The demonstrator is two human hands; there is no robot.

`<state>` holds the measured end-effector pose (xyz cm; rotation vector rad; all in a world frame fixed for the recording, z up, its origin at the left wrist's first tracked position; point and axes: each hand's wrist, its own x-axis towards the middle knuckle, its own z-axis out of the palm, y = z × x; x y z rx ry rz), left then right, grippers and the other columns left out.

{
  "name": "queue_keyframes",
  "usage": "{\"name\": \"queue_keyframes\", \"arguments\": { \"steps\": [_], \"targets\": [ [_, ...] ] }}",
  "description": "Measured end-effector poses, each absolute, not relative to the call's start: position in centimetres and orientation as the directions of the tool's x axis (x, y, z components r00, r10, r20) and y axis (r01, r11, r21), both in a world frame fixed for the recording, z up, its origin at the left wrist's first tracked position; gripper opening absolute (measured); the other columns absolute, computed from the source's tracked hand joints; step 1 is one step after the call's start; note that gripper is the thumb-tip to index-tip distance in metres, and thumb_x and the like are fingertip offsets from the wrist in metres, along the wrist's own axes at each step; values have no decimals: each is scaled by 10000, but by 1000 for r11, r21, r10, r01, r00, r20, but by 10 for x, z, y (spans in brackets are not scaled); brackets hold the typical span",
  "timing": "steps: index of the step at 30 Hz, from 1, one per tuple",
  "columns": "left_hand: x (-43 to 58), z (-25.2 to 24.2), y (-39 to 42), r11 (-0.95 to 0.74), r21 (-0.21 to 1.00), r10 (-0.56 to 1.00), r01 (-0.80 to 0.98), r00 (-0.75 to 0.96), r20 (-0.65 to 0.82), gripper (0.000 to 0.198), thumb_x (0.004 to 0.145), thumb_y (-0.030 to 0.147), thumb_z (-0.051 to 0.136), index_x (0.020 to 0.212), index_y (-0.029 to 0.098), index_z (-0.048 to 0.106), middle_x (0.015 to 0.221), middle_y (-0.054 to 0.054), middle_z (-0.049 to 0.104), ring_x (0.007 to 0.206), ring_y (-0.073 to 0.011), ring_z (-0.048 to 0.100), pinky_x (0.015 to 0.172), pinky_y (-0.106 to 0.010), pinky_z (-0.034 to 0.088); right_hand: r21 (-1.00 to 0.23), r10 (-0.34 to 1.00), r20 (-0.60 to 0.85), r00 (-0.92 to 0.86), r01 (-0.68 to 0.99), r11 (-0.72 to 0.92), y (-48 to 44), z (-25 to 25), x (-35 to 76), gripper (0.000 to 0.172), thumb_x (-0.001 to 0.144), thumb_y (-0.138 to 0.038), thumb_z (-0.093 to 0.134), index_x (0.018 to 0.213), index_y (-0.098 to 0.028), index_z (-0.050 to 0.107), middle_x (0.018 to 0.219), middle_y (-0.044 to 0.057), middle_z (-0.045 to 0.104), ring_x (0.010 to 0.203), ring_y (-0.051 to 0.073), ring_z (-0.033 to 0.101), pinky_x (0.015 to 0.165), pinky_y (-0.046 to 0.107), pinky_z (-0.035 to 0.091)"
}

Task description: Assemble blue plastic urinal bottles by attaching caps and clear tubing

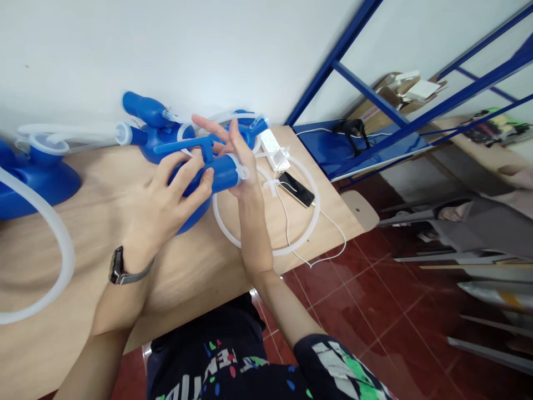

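Left hand (166,191): fingers curled round blue fitting (220,173). Right hand (238,158): lower fingers grip its collared end, upper fingers spread. White hose (270,251) loops on bench (187,278) beneath.

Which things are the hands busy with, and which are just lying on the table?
Busy: blue pump body, gripped by left hand, touched by right hand; its white hose.
Lying about: phone, power strip, other blue pump, big hose.
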<state>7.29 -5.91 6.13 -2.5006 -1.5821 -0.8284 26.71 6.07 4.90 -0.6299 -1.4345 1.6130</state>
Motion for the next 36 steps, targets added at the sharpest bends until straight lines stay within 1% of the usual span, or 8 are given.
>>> {"name": "queue_keyframes", "arguments": {
  "steps": [5, 9, 14, 17, 22, 28, 32, 36],
  "targets": [
    [58, 52, -56, -501, 251, 754, 828, 276, 597, 428, 1134, 550, 743, 1514, 353, 772, 1631, -130, 762, 1605, -426, 711, 1277, -695, 671, -959, 862, 216, -458, -264, 100, 68, 48, 256, 1078, 1052, -1026, 309, 1708, -237, 638, 1732, 198, 754, 1524, 379, 789, 1239, 567, 689],
    [52, 46, -54, -362, 449, 758, 817, -22, 652, 705, 1104, 781, 701, 1645, 330, 686, 1683, -107, 702, 1604, -404, 701, 1223, -687, 701, -842, 849, 482, -216, -381, 381, 47, 51, 248, 890, 1151, -816, 141, 1764, -230, 410, 1758, 232, 690, 1638, 356, 730, 1345, 608, 639],
    [48, 39, -42, -496, 561, 716, 663, -53, 696, 722, 1121, 853, 687, 1519, 254, 746, 1441, -88, 851, 1353, -335, 843, 1123, -565, 739, -495, 485, 863, -143, -45, 868, 38, 33, 233, 866, 1162, -911, 219, 1690, -310, 550, 1737, 135, 711, 1801, 345, 561, 1529, 560, 451],
    [45, 47, -51, -536, 475, 669, 698, 8, 743, 630, 1102, 779, 814, 1492, 285, 777, 1440, -28, 874, 1329, -318, 863, 1221, -588, 712, -329, 315, 931, -183, -51, 943, 39, 32, 229, 637, 1272, -646, 284, 1781, -378, 557, 1842, 33, 640, 1838, 307, 519, 1558, 544, 405],
    [42, 56, -71, -551, 219, 496, 805, 105, 862, 655, 1107, 514, 922, 1687, 359, 661, 1545, -44, 831, 1453, -325, 827, 1286, -618, 692, -543, 463, 830, -311, -263, 797, 21, 45, 235, 646, 1306, -525, 377, 1942, -414, 400, 2070, -19, 368, 1896, 281, 440, 1572, 510, 408],
    [30, 37, -61, -555, -141, 221, 820, 308, 925, 888, 1023, 451, 1040, 1787, 252, 634, 1522, -151, 814, 1328, -363, 853, 1153, -529, 705, -770, 657, 638, -402, -305, 561, 20, 43, 235, 728, 1284, -678, 453, 1943, -369, 454, 1974, 11, 554, 1806, 265, 567, 1519, 451, 492],
    [22, 35, -57, -516, -117, 324, 849, 320, 890, 840, 1040, 468, 1023, 1761, 249, 651, 1544, -166, 813, 1375, -375, 837, 1188, -521, 683, -843, 718, 535, -446, -223, 490, 35, 38, 226, 648, 1310, -525, 424, 1925, -325, 459, 1951, 27, 587, 1720, 247, 662, 1502, 446, 526],
    [13, 40, -52, -551, -81, 355, 830, 322, 878, 826, 1050, 482, 1013, 1753, 241, 653, 1567, -159, 806, 1390, -356, 831, 1192, -486, 684, -750, 663, 657, -360, -221, 623, 44, 38, 225, 523, 1289, -313, 521, 1806, -308, 602, 1968, 36, 561, 1783, 249, 600, 1535, 487, 488]
  ]
}}
